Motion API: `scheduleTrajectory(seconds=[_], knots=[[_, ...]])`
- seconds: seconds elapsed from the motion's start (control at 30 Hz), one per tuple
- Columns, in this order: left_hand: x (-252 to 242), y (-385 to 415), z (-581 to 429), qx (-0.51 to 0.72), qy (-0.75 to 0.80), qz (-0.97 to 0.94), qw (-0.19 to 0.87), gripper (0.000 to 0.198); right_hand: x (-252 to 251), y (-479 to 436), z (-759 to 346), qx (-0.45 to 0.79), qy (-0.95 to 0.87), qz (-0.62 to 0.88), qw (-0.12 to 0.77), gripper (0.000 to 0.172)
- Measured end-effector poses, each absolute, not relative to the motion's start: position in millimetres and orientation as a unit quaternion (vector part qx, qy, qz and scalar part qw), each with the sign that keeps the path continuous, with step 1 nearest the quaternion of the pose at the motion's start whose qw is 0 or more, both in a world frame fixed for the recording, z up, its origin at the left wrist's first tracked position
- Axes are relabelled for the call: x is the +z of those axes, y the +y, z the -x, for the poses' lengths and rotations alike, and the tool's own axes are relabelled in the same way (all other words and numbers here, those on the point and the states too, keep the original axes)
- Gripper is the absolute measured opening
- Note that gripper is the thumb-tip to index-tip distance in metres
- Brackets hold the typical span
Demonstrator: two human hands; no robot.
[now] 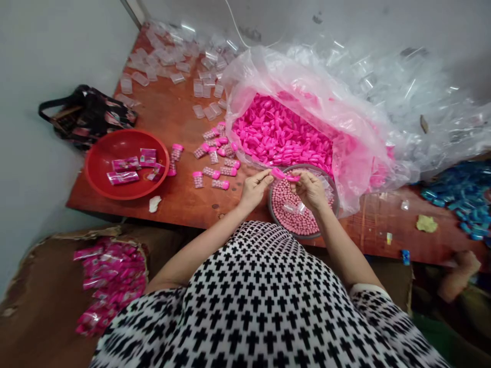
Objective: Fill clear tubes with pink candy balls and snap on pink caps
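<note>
My left hand (256,190) pinches one end of a bright pink plastic piece (279,174) between thumb and fingers. My right hand (310,189) has its fingers closed on the other end. Both hands are above a grey bowl (337,207) of small round pink balls (286,204), where a clear tube (293,208) lies on top. Just behind the hands, a large translucent bag (264,64) lies open, full of similar pink plastic pieces (276,128). Filled clear tubes with pink caps (220,184) lie to the left of my left hand.
A red bowl (92,176) with several pink packets (126,163) is at the left, before a dark floral bag (103,110). Empty clear tubes (178,77) are scattered behind. Pink packets (111,276) fill a carton below. Blue pieces (460,199) and another person's hand (466,263) are at right.
</note>
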State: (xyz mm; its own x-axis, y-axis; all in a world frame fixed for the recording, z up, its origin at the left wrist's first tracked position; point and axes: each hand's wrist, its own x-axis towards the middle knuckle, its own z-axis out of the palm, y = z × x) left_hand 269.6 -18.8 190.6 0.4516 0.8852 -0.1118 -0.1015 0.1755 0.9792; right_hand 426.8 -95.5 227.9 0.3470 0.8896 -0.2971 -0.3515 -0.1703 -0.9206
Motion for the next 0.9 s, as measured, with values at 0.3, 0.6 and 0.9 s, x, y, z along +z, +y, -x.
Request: scheduleTrajectory(seconds=[0.3,0.6,0.9], knots=[[201.6,-33.7,-271.9,0.364,0.322,-0.590,0.645,0.028,241.6,-91.7,-414.1,0.683,-0.153,0.495,0.515,0.042],[205.2,-39.3,-273.3,0.392,0.330,-0.609,0.605,0.022,224.8,-89.2,-388.1,0.651,-0.044,0.456,0.605,0.012],[180.7,-24.2,-272.3,0.341,0.393,-0.490,0.699,0.035,207.1,-72.6,-384.3,0.670,-0.069,0.530,0.515,0.046]])
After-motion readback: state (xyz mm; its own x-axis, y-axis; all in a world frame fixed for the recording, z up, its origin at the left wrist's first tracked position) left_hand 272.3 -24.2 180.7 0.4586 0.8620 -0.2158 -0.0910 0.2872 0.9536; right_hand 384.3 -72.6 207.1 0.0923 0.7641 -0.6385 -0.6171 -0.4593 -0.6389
